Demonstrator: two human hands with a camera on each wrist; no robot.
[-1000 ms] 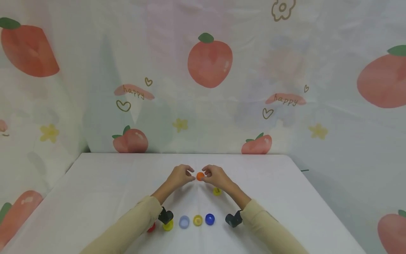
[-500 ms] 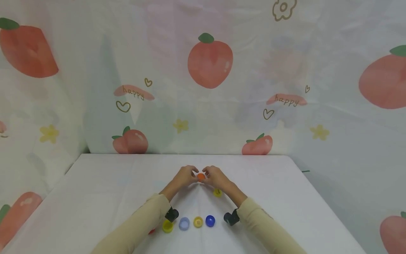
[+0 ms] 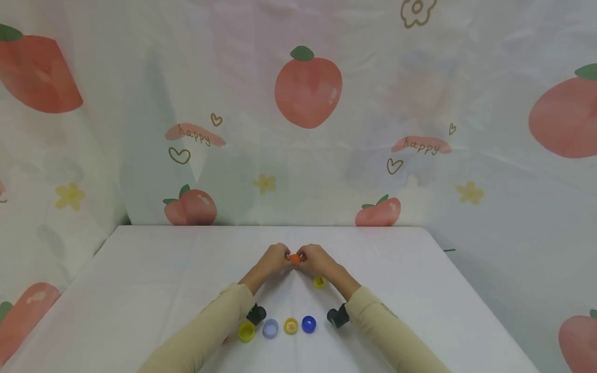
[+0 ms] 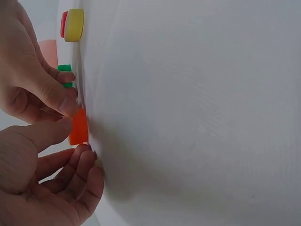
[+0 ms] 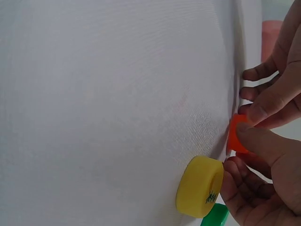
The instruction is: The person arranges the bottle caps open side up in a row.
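Both hands meet at an orange bottle cap (image 3: 295, 259), far out on the white table. My left hand (image 3: 275, 259) holds it from the left, its thumb on the cap's near face in the left wrist view, the other fingers curled behind. From the right, my right hand (image 3: 316, 260) pinches the same orange cap, thumb against it in the right wrist view. The fingers hide part of its rim. A yellow cap (image 5: 200, 187) with dark printing lies close by the right hand. Past it shows a green cap (image 5: 216, 216), which the right hand hides in the head view.
Nearer the body stands a row of caps: a yellow-green one (image 3: 246, 331), a pale blue one (image 3: 270, 328), a yellow one (image 3: 290, 326) and a dark blue one (image 3: 309, 324). The left sleeve (image 3: 200, 331) covers most of a red one. Printed cloth (image 3: 308, 171) hangs behind the table.
My left hand has moved right, from beside the orange cap onto it, its fingers closing on it. The right hand stays at the cap. The left sleeve now covers more of the red cap.
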